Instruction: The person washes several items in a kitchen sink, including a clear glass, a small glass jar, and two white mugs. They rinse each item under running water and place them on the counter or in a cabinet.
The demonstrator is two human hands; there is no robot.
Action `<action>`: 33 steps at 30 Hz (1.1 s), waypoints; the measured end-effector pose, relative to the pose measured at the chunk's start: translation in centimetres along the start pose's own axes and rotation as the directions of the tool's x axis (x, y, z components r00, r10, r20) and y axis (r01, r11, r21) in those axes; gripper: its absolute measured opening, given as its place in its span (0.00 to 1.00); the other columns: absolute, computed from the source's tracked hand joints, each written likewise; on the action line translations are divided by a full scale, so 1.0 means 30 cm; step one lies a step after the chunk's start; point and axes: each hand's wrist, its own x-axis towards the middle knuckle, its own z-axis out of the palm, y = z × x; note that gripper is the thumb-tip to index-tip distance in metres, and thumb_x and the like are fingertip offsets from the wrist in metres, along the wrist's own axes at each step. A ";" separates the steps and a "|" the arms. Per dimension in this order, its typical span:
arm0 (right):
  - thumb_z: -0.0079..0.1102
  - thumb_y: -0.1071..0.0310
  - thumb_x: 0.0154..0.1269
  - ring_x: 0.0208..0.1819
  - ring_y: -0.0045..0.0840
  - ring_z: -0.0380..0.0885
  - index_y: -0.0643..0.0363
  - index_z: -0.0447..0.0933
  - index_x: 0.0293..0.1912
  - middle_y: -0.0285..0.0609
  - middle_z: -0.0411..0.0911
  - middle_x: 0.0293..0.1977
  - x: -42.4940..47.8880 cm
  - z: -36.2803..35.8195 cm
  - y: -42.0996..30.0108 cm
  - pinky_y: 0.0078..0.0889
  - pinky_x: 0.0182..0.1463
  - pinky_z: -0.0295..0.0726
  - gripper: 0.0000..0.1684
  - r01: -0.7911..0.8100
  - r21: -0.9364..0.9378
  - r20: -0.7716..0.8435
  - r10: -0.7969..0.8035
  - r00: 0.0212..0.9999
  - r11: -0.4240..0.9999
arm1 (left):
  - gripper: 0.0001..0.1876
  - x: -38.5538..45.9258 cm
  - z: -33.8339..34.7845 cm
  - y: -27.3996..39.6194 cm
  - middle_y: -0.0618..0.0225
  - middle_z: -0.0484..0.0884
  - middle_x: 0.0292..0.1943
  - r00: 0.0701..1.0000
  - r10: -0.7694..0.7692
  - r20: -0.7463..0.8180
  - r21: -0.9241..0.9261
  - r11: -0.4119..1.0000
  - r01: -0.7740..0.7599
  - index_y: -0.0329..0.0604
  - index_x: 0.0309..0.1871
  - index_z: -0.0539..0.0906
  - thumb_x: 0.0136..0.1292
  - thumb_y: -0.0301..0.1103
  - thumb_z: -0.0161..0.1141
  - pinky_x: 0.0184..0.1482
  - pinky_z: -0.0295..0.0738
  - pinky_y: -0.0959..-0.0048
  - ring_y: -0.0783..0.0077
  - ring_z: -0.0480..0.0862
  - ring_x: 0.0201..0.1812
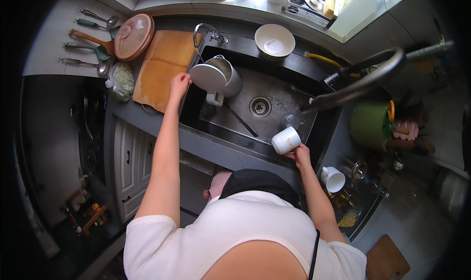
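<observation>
My right hand (301,155) grips a white mug (286,140) by its handle side, tilted over the near right edge of the steel sink (241,110). At the sink's left edge is my left hand (180,84), its fingers curled, beside the raised lid of a white kettle (232,81). Whether the fingers touch that lid I cannot tell. The kettle leans in the left part of the sink, under a thin curved tap (197,40). A dark stick-like utensil (241,120) lies near the drain (260,107). Water stands on the sink floor near the mug.
A wooden cutting board (165,66) lies left of the sink, near a bagged green vegetable (122,82). Behind the sink stands a white bowl (275,41). A large hose-like faucet (364,85) arches over the right side. Another white mug (333,179) and a green pot (369,125) are at right.
</observation>
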 end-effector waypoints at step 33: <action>0.39 0.79 0.65 0.41 0.38 0.81 0.64 0.72 0.54 0.50 0.78 0.43 -0.171 0.185 0.128 0.37 0.40 0.86 0.20 0.229 0.200 -0.357 -0.147 0.922 0.953 | 0.22 -0.274 0.221 -0.001 0.62 0.76 0.49 0.880 -0.208 0.426 -0.583 0.681 0.443 0.38 0.54 0.71 0.56 0.25 0.62 0.45 0.81 0.70 0.70 0.78 0.48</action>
